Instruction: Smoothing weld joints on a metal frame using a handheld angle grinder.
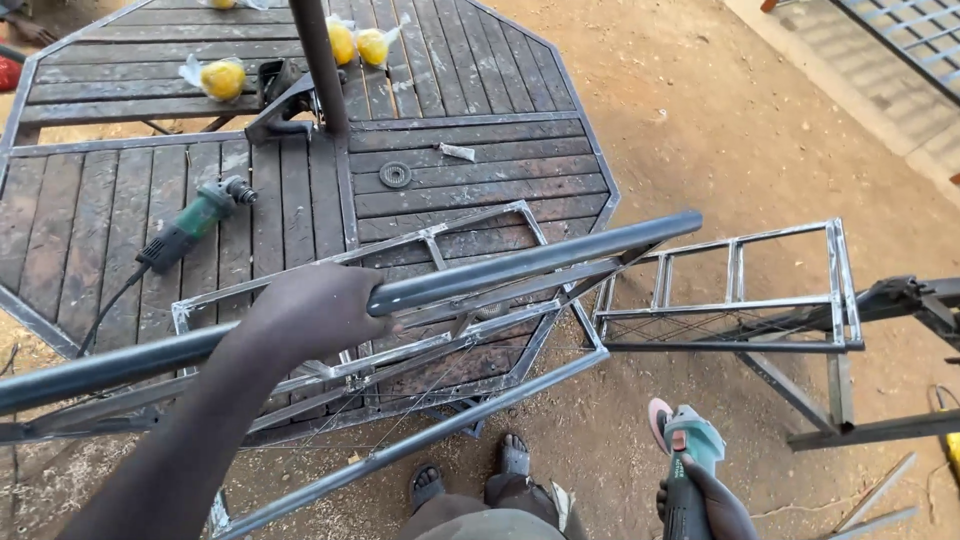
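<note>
**Steel pipe steadied, grinder waiting low**

Left hand (315, 310) is wrapping its grip around a dark round steel pipe (520, 262), holding it diagonally across centre frame above a welded square-tube frame (480, 320), likely steadying it. Right hand (715, 505), lower right, is clamping a green angle grinder (685, 450), disc up and clear of the metal. A second grinder (190, 228) is lying on the worn, paint-flecked octagonal plank surface (470, 160), upper left.

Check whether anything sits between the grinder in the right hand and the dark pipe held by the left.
Nothing visible blocks it. The right hand holds the angle grinder low over bare dirt; the left hand grips the dark pipe, which lies above the metal frame.
</note>
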